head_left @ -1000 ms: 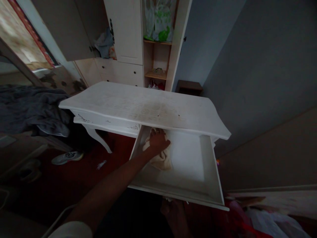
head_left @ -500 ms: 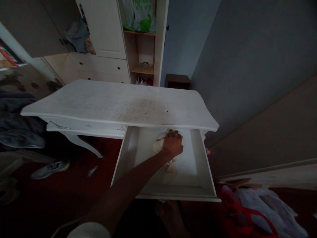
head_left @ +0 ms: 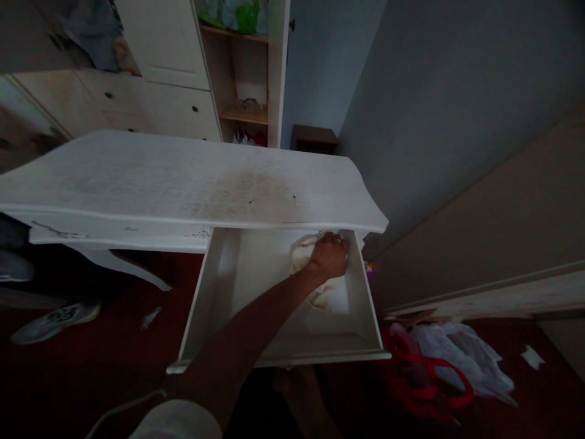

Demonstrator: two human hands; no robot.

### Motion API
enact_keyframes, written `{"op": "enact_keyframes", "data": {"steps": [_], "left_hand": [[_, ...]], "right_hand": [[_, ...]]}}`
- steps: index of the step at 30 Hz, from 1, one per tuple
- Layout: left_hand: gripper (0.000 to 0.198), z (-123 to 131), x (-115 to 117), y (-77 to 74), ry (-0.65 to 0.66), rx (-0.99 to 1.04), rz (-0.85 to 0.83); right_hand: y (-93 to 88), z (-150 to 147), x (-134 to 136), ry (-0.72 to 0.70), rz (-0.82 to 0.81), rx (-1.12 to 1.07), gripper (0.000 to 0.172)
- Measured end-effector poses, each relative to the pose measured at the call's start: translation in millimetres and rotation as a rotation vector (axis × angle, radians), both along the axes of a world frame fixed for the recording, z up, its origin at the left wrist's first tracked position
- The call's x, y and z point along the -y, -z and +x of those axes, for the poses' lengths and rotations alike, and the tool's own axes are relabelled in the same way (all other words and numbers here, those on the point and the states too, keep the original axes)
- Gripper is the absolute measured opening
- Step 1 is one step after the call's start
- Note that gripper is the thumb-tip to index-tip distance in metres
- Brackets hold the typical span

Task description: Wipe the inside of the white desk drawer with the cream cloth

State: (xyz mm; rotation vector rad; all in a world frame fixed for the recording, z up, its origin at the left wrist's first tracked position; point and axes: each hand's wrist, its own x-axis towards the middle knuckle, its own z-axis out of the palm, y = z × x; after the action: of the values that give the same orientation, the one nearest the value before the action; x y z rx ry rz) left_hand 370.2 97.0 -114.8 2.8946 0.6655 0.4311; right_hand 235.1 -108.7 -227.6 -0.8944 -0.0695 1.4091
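My left hand reaches into the pulled-out drawer of a white desk. Its fingers are curled over a cream cloth pouch with red lettering, pressed against the drawer's floor near the right wall. The forearm crosses the drawer from the lower left and hides part of its floor. Part of the pouch lies under the hand and cannot be seen. My right hand is out of view.
The desk top bears a dark stain. A bare foot shows below the drawer. On the floor are a sneaker, a red bag and a white plastic bag. A cabinet stands behind.
My left hand has shifted right within the drawer, and the pouch has moved with it towards the right wall. My view has turned a little to the right.
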Motion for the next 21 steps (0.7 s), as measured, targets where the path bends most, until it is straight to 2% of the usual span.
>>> {"op": "enact_keyframes", "data": {"steps": [5, 14, 18, 21], "left_hand": [[0.037, -17.6, 7.7, -3.8, 0.126, -0.074, 0.012], [0.019, -57.7, 56.7, 10.5, 0.530, -0.159, -0.025], [0.016, -66.3, 67.0, 5.1, 0.644, -0.242, -0.051], [0.010, -79.0, 64.0, -0.3, 0.673, -0.265, -0.083]], "right_hand": [[-7.7, -0.6, -3.9, 0.041, -0.050, -0.029, 0.029], [-14.6, 2.2, -8.4, 0.045, -0.057, 0.018, 0.033], [-13.9, 2.4, -8.9, 0.040, -0.051, 0.037, 0.032], [-14.6, 1.5, -10.0, 0.050, -0.046, 0.044, 0.030]]}}
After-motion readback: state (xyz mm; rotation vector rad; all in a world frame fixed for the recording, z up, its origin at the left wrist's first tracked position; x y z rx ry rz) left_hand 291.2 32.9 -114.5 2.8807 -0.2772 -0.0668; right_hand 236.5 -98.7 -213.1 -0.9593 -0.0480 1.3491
